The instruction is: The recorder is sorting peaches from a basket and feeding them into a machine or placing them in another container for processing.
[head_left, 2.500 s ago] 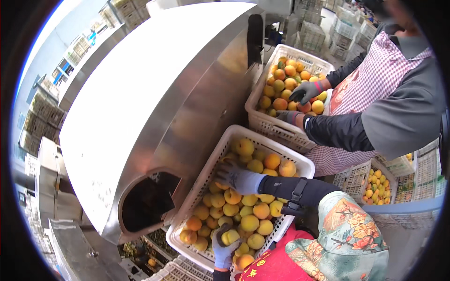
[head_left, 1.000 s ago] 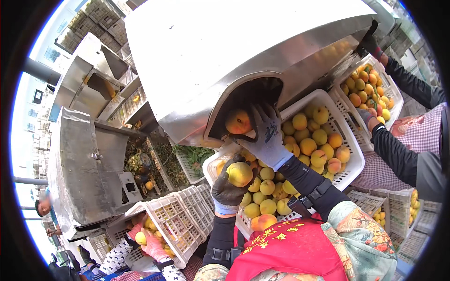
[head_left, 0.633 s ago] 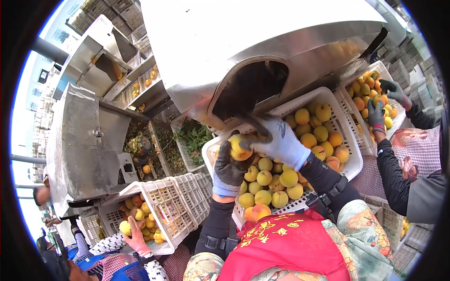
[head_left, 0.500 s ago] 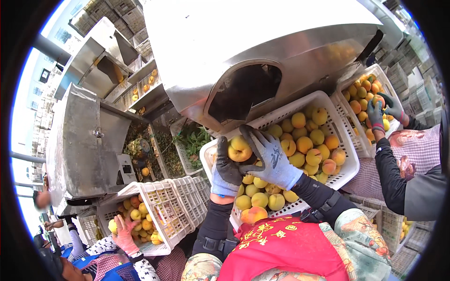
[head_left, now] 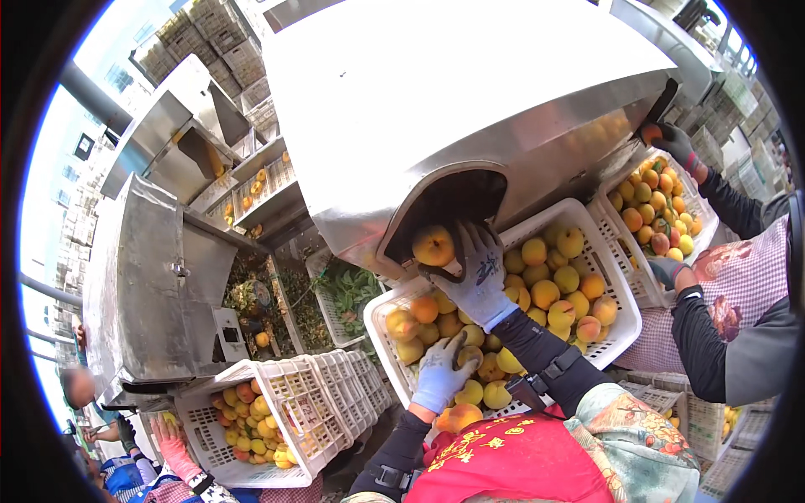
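My right hand [head_left: 476, 281], in a blue-grey glove with dark fingers, grips a yellow-orange peach [head_left: 433, 246] at the dark arched opening [head_left: 470, 191] of a large metal machine. Below it, my left hand [head_left: 443, 369], gloved alike, hovers low over the near-left part of a white plastic crate [head_left: 625, 331]. Its thumb and fingers are apart, close beside peaches in the crate. Yellow and orange peaches [head_left: 545, 293] fill much of the crate. A larger orange peach [head_left: 459, 417] lies by its near edge, against my red apron [head_left: 511, 457].
Another white crate of peaches [head_left: 251, 419] stands at lower left, near a co-worker's pink-gloved hand [head_left: 174, 448]. At right, a co-worker's dark-gloved hand [head_left: 671, 142] holds a peach above a further crate [head_left: 700, 210]. A crate of green leaves [head_left: 352, 293] sits left of mine.
My right hand has carried the peach up and forward to the machine's opening. My left hand has come off that peach and dropped toward the crate. The right-hand co-worker's hands have moved apart.
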